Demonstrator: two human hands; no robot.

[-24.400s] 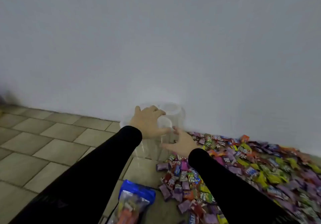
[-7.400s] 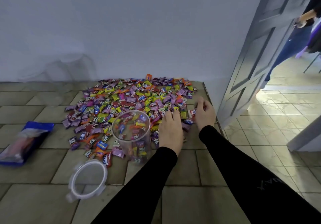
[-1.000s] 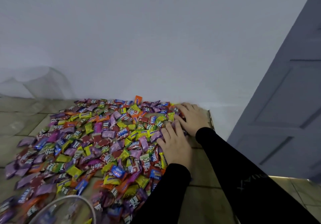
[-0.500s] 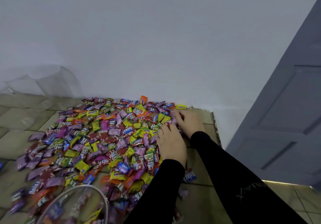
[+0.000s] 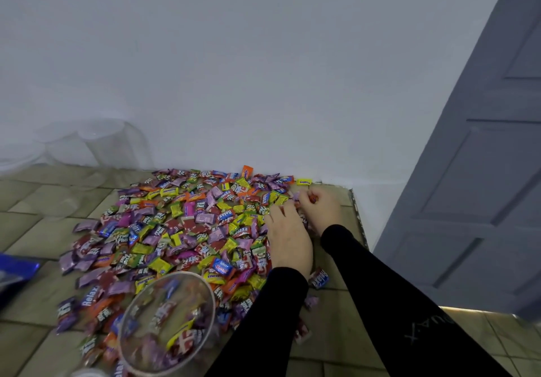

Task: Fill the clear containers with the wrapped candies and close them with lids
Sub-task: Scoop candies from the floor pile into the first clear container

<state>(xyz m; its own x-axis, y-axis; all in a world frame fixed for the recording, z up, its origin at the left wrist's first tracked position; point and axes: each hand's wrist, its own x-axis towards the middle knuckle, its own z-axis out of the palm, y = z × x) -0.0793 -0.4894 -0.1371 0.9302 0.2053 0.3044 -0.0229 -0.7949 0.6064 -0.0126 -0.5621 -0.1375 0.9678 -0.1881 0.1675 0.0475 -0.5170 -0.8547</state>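
On the floor, at the pile's right edge, both hands gather candies [image 5: 187, 230]: left hand [image 5: 288, 240] flat, right hand [image 5: 320, 207] pinching some. Next, drop them into the near jar [image 5: 168, 321].

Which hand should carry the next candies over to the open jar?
Left. The left hand lies on the candy pile nearer the open jar; the right hand is farther, by the wall.
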